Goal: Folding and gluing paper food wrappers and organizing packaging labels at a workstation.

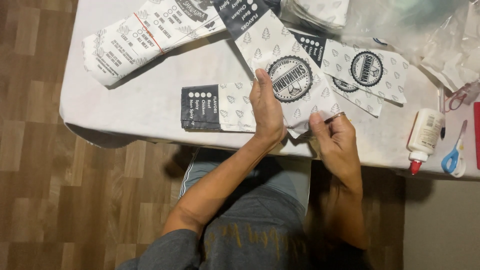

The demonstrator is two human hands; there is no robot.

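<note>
My left hand (267,107) presses flat on a white paper sleeve (280,50) printed with small trees, a round dark emblem and a dark band at its far end. My right hand (336,140), with a ring on one finger, pinches the near corner of that same sleeve at the table's front edge. Under my left hand lies a flat stack of like sleeves (212,107) with a dark end panel pointing left.
More printed sleeves (367,70) lie to the right, and a bundle held by a red band (145,35) sits at the back left. A white glue bottle with red tip (424,135), blue-handled scissors (455,157) and clear plastic bags (400,20) occupy the right side. The white-covered table (125,100) ends near my lap.
</note>
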